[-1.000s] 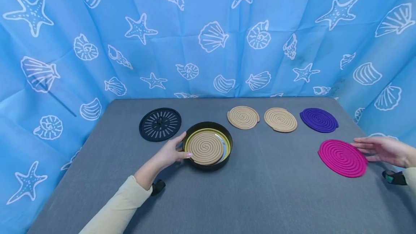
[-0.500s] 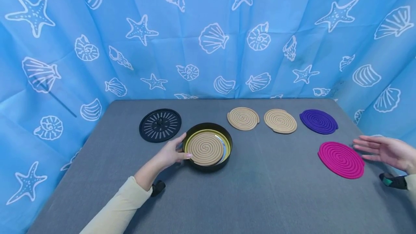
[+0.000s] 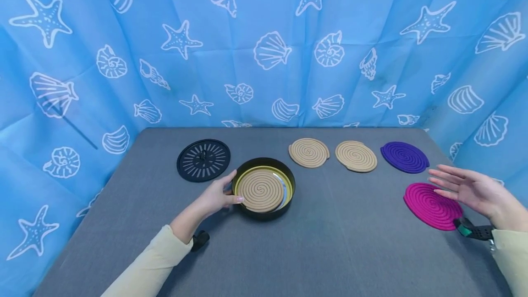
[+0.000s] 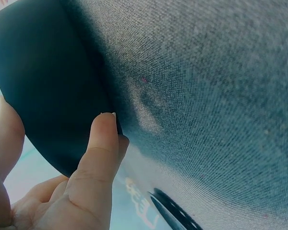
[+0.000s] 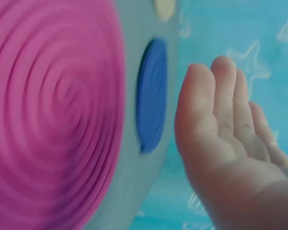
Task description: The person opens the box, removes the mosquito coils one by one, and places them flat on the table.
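The left hand [image 3: 217, 193] grips the left side of a round black container [image 3: 264, 215], thumb by the rim. In the left wrist view, fingers [image 4: 102, 143] lie against its dark wall [image 4: 43, 81]. Inside it lies a tan spiral trivet [image 3: 261, 190], with a yellow band around. Over the pink spiral trivet [image 3: 429, 205] hovers the right hand [image 3: 474, 191], fingers extended and holding nothing. The right wrist view has that hand [image 5: 225, 139] apart from the pink trivet [image 5: 48, 105]. Behind lies a purple spiral trivet [image 3: 405, 157].
Two more tan spiral trivets [image 3: 309, 152] [image 3: 356, 156] lie at the back, right of the container. A black slotted lid [image 3: 204, 160] with a knob is at the back left. A blue curtain [image 3: 247, 68] hangs behind the grey table [image 3: 330, 251].
The right hand has left the pink trivet's right edge, risen, and moved left above it. The pink trivet lies flat. The left hand has stayed on the container.
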`<move>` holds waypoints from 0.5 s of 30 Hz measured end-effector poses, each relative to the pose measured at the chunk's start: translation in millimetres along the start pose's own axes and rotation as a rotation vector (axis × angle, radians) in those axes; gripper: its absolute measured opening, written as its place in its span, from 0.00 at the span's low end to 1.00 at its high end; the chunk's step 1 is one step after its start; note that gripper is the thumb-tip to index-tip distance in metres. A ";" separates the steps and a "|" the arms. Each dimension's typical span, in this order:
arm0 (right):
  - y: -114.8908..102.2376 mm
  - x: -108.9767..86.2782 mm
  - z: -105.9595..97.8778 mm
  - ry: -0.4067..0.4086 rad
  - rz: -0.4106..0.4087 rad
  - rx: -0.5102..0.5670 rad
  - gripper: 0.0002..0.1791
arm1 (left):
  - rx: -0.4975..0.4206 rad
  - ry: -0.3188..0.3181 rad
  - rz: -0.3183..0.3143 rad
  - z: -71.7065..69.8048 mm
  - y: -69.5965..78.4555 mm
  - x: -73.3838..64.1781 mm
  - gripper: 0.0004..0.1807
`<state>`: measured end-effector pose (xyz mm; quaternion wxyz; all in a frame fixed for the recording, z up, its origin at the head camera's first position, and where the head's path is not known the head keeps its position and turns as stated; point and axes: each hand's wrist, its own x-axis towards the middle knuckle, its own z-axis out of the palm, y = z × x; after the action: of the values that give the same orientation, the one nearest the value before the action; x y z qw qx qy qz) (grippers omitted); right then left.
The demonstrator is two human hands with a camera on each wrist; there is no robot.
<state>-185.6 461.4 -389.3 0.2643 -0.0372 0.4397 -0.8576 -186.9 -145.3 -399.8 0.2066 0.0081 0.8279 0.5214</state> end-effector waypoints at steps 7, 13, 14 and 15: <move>7.5 15.2 34.6 -0.199 -0.005 0.153 0.34 | 0.012 0.001 -0.005 0.3 1.5 -0.3 0.46; 15.5 27.2 62.5 -0.160 -0.053 0.035 0.30 | 0.025 0.009 -0.003 0.7 2.5 -0.1 0.46; 16.7 29.3 66.8 -0.126 -0.059 -0.005 0.29 | 0.022 0.009 -0.005 0.8 2.6 -0.1 0.46; 17.9 31.3 70.7 -0.092 -0.066 -0.050 0.27 | 0.023 0.009 -0.006 0.8 2.6 -0.1 0.46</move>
<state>-183.9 385.8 -365.3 0.2549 -0.0976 0.4467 -0.8520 -187.1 -143.5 -397.8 0.2042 0.0057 0.8347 0.5115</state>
